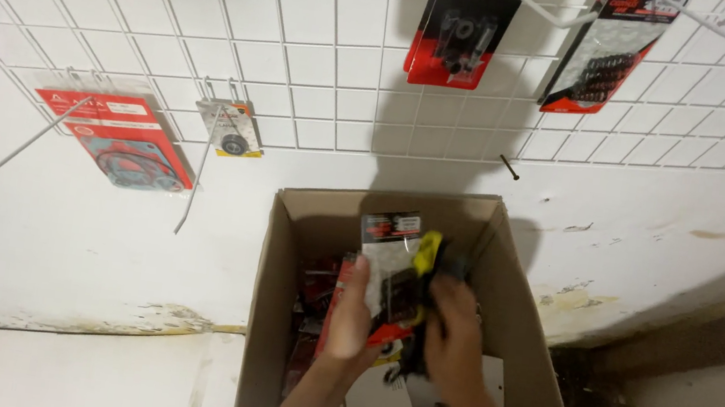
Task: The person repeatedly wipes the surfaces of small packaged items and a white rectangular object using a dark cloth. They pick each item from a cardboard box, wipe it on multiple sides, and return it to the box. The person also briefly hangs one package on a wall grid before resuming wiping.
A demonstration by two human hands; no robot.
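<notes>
Both hands (403, 318) gripping glossy clear packet (393, 255), over open brown cardboard box (524, 330)

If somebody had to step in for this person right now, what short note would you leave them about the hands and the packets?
Left hand: holds a clear plastic packet with a red and black header card, upright over the open brown cardboard box.
Right hand: among the packets beside it, next to a blurred yellow and black item; grip unclear.
Box: more red-carded packets lie inside.
Done: several red packets hang on the white wire wall grid.
Left: the packets in the box; bare hooks stand free.
</notes>
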